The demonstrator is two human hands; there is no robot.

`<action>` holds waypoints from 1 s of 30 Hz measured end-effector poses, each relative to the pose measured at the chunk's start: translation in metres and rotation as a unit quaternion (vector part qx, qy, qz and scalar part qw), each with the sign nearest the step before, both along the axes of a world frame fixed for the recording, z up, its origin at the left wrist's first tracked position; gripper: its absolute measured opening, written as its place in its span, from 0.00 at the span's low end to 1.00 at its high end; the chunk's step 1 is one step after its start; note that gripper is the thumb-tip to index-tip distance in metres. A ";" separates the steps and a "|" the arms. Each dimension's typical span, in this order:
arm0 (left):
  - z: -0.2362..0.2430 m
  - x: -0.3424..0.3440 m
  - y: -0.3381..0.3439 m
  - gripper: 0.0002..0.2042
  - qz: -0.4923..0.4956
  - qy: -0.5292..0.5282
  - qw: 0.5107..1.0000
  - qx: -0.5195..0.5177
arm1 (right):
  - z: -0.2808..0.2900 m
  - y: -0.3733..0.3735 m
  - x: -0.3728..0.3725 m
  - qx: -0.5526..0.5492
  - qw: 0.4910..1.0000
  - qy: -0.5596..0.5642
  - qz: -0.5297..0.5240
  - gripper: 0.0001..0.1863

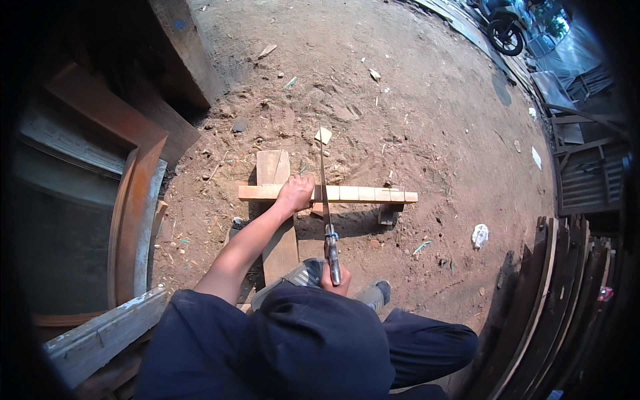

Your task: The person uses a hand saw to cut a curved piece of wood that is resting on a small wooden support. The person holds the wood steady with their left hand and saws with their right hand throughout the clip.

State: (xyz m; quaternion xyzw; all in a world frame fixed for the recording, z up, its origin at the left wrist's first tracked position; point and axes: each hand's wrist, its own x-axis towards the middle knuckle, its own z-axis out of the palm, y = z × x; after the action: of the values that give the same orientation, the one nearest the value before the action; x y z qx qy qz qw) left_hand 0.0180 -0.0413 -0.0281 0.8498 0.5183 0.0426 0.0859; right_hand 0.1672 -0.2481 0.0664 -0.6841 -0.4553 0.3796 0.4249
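Observation:
A long pale wooden bar (pixel 363 194) lies crosswise in front of me, with several dark lines across its right part. My left hand (pixel 297 193) is closed over the bar left of its middle, pressing it above a thick wooden plank (pixel 280 250). Just right of that hand, a handsaw (pixel 324 175) stands across the bar, its narrow blade pointing away from me. My right hand (pixel 337 280) is wrapped round the saw's dark handle, close to my body. I cannot tell how deep the blade sits in the wood.
A small dark block (pixel 389 215) sits under the bar's right end. Brown wooden frames (pixel 143 147) lean at the left, and dark boards (pixel 533 293) are stacked at the right. Wood scraps (pixel 323 135) litter the dirt ground. A motorbike wheel (pixel 505 38) shows at the far right.

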 end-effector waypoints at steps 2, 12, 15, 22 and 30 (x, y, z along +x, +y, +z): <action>-0.007 0.001 0.008 0.13 -0.014 0.014 1.000 -0.010 | 0.001 0.038 -0.003 0.000 0.999 0.033 0.018 0.11; -0.006 0.000 0.007 0.13 0.002 0.034 0.999 -0.007 | 0.004 -0.002 0.001 -0.004 1.000 -0.015 0.022 0.09; 0.005 0.002 0.008 0.09 -0.012 0.025 0.999 -0.040 | 0.001 0.055 -0.011 -0.011 1.000 0.018 0.011 0.10; 0.000 0.001 0.002 0.08 -0.011 -0.014 1.000 0.002 | 0.014 -0.003 -0.012 -0.050 0.999 0.017 -0.011 0.12; -0.001 -0.002 0.004 0.11 0.013 -0.006 1.000 -0.020 | -0.002 0.049 -0.014 -0.029 0.999 0.036 0.006 0.12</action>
State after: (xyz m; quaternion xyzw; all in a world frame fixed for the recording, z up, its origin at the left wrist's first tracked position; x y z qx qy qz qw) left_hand 0.0156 -0.0372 -0.0287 0.8409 0.5294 0.0383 0.1056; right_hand 0.1534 -0.1994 0.0648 -0.6793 -0.4327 0.4194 0.4189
